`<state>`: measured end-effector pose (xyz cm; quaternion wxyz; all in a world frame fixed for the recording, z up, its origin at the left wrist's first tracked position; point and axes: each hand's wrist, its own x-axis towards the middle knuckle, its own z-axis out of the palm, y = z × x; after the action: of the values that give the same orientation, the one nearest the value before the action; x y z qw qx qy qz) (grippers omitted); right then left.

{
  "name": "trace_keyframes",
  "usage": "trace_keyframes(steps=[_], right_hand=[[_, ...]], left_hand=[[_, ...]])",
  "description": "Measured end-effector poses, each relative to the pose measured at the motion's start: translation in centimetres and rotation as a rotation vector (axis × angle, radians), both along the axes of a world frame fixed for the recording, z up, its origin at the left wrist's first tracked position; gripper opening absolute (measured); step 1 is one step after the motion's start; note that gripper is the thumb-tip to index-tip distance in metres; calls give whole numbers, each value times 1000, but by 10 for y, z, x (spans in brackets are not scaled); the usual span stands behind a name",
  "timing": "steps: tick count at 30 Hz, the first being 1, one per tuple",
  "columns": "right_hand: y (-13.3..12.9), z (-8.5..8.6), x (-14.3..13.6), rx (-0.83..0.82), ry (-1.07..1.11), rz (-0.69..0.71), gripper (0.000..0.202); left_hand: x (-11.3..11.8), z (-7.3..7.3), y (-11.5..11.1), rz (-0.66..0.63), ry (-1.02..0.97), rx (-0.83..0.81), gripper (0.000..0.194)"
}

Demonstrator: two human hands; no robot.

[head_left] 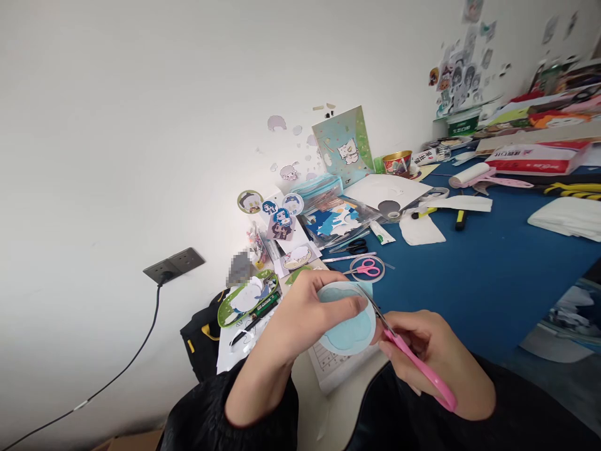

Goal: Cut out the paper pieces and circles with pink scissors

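Observation:
My left hand (pixel 307 310) pinches a round light-blue paper piece (pixel 350 335) with a pale rim, its thumb lying across the front. In my right hand (pixel 432 354) is a pair of scissors with pink handles (pixel 420 366). Their metal blades reach the upper right edge of the round paper, where a bit of blue paper sticks out. I cannot tell whether the blades are fully closed. Below the paper lies a white sheet with a printed grid (pixel 331 369). Beyond my hands, a second pair of pink-handled scissors (pixel 369 268) rests on the blue table.
The blue table (pixel 498 263) carries black scissors (pixel 357 246), a plastic bag of blue paper scraps (pixel 335 222), a pink lint roller (pixel 488 178) and white tissues (pixel 570 218). At the left are a green tray (pixel 230 316) and a black bag (pixel 200 341). A cord hangs from a wall socket (pixel 174 266).

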<state>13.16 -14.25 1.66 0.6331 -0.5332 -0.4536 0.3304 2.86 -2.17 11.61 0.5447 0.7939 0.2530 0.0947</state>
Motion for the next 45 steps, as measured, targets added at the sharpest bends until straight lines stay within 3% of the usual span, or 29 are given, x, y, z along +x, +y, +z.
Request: trace_keyframes(steps=[6, 26, 36, 45], right_hand=[[-1, -4, 1, -4, -27, 7, 8], [0, -2, -2, 15, -59, -97, 17], [-3, 3, -1, 77, -4, 24, 22], [-4, 0, 0, 53, -11, 34, 16]], left_hand=[[0, 1, 0, -10, 2, 3, 14], [1, -5, 2, 35, -14, -4, 21], [2, -3, -3, 7, 19, -12, 19], [2, -3, -2, 14, 26, -35, 16]])
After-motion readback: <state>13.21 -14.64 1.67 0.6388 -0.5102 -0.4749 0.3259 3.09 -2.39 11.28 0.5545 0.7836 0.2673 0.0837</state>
